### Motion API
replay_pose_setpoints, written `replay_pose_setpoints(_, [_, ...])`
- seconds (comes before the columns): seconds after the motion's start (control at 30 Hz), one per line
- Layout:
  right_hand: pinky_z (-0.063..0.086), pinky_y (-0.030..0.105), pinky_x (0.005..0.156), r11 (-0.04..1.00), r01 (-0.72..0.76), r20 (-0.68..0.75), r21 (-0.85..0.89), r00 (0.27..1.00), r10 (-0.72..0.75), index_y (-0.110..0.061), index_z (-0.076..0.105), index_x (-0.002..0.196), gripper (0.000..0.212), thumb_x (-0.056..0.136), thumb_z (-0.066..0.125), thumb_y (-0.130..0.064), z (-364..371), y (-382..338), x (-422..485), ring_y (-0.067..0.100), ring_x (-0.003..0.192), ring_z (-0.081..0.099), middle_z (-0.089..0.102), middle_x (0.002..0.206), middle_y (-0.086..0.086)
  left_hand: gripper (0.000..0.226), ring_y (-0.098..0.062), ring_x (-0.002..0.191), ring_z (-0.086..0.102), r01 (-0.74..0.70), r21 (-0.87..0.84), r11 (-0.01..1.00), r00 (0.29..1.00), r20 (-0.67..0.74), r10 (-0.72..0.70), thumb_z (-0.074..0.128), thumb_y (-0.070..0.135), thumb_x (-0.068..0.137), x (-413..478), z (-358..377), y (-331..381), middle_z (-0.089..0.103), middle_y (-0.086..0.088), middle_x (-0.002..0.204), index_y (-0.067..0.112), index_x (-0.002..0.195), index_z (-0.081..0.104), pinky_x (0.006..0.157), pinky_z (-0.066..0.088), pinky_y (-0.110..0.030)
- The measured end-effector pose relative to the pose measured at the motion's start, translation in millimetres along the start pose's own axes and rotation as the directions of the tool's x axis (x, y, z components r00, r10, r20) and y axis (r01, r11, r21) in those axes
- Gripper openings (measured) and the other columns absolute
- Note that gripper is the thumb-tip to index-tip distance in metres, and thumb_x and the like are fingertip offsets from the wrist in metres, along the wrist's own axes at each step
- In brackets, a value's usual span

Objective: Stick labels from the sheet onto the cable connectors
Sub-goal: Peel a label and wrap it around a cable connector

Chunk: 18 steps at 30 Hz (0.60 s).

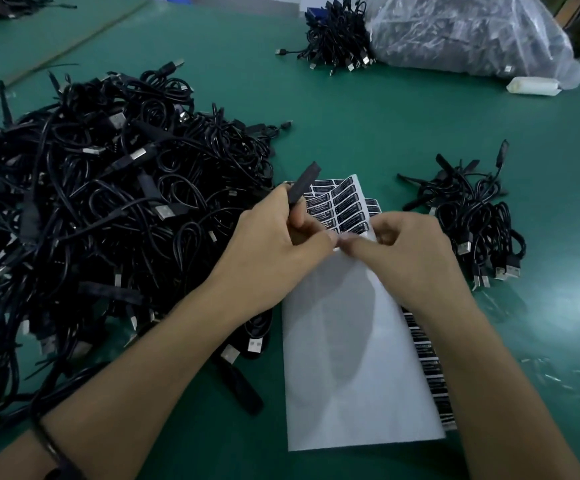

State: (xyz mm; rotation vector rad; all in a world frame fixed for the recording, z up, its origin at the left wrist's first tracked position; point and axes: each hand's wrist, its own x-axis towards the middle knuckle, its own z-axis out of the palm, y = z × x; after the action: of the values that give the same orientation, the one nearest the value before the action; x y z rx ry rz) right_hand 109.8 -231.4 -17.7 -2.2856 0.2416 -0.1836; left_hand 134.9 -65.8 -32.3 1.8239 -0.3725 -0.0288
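Label sheet (351, 341), centre near, mostly bare backing; labels remain at its far end. Left hand (274, 237) grips a connector (304, 183); right hand (410, 244) pinches the sheet. Large cable pile (108, 202), left, appears pending.

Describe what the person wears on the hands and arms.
The left hand and right hand are bare: no gloves, no rings to be seen, and no sleeves in view. A thin dark band circles the left wrist.
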Motion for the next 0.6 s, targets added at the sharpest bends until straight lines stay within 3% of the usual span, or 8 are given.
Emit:
replay_pose_setpoints(0.07, [0.031, 0.030, 0.058, 0.992, -0.004, -0.001, 0.129, 1.000, 0.004, 0.002, 0.055, 0.071, 0.045, 0.089, 0.070, -0.036, 0.0, 1.6, 2.1, 0.014, 0.056, 0.036, 0.042, 0.058, 0.002, 0.042, -0.004, 0.071, 0.061, -0.016, 0.005, 1.000, 1.000, 0.008, 0.016, 0.074, 0.014, 0.081, -0.2, -0.1, -1.4, 0.073, 0.008, 0.081, 0.020, 0.078, 0.033, 0.067, 0.051, -0.019])
replay_pose_setpoints(0.13, [0.035, 0.032, 0.062, 0.968, -0.033, 0.012, 0.249, 0.999, 0.031, -0.001, 0.062, 0.076, 0.034, 0.094, 0.063, -0.030, 0.1, 2.0, 1.6, 0.016, 0.059, 0.039, 0.046, 0.059, 0.000, 0.045, -0.004, 0.070, 0.061, -0.009, 0.006, 1.000, 1.000, 0.008, 0.009, 0.076, 0.011, 0.080, 0.0, -0.4, -2.9, 0.073, 0.009, 0.083, 0.020, 0.078, 0.033, 0.066, 0.051, -0.019])
replay_pose_setpoints(0.23, [0.033, 0.034, 0.063, 0.922, -0.059, 0.126, 0.383, 0.992, 0.011, 0.008, 0.057, 0.078, 0.032, 0.096, 0.055, -0.019, 1.8, 0.6, -0.6, 0.019, 0.063, 0.037, 0.045, 0.066, 0.008, 0.049, -0.002, 0.069, 0.061, -0.013, 0.010, 1.000, 1.000, -0.007, 0.013, 0.082, 0.012, 0.078, 0.8, -0.4, -3.5, 0.073, 0.009, 0.083, 0.020, 0.077, 0.033, 0.064, 0.050, -0.016])
replay_pose_setpoints(0.37, [0.048, 0.024, 0.051, 0.848, -0.108, 0.141, 0.518, 0.989, 0.040, -0.013, 0.074, 0.068, 0.024, 0.091, 0.068, -0.013, 2.7, -2.4, -0.2, 0.011, 0.055, 0.057, 0.066, 0.063, 0.001, 0.051, -0.007, 0.072, 0.066, -0.039, -0.029, 0.999, 0.998, -0.040, 0.038, 0.085, 0.010, 0.077, 1.0, 0.3, -0.6, 0.073, 0.004, 0.084, 0.019, 0.078, 0.034, 0.067, 0.054, -0.022])
replay_pose_setpoints(0.53, [0.050, 0.030, 0.060, 0.856, -0.088, 0.140, 0.510, 0.990, 0.018, -0.017, 0.077, 0.070, 0.021, 0.090, 0.072, -0.022, 5.5, 0.5, 0.1, 0.016, 0.061, 0.058, 0.068, 0.066, 0.004, 0.049, -0.013, 0.079, 0.072, -0.047, -0.056, 0.997, 0.997, -0.058, 0.044, 0.083, 0.010, 0.078, 0.1, -0.2, 1.0, 0.075, 0.002, 0.087, 0.018, 0.079, 0.035, 0.074, 0.059, -0.030])
replay_pose_setpoints(0.6, [0.048, 0.024, 0.056, 0.862, -0.086, 0.156, 0.500, 0.988, 0.008, -0.015, 0.078, 0.074, 0.022, 0.093, 0.068, -0.021, 5.9, 0.0, -0.7, 0.011, 0.058, 0.059, 0.069, 0.065, 0.002, 0.049, -0.017, 0.079, 0.072, -0.036, -0.068, 0.997, 0.996, -0.081, 0.031, 0.083, 0.008, 0.078, 0.5, -0.5, 0.2, 0.075, 0.001, 0.086, 0.019, 0.078, 0.035, 0.075, 0.060, -0.038])
